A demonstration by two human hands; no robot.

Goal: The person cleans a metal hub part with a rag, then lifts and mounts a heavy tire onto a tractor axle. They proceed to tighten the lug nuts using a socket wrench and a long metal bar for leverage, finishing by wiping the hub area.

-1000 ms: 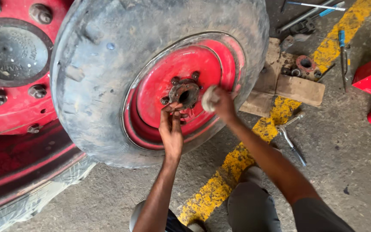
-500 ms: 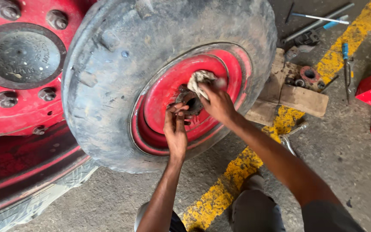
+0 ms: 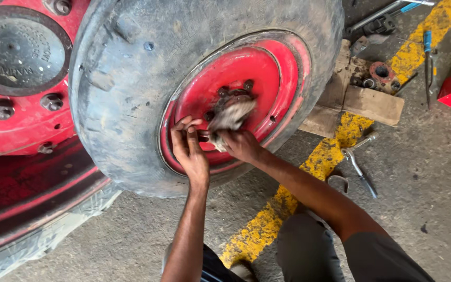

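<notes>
A grey rag lies bunched against the hub at the centre of the red rim, pinched in the curled fingers of the right hand. The left hand rests flat on the rim beside it, fingers pressed together. Half a second earlier the rag sat higher on the hub; the right hand has since dropped below it. Wrenches lie on the floor near the tyre.

rag on hub in rim | wrench right on floor
</notes>
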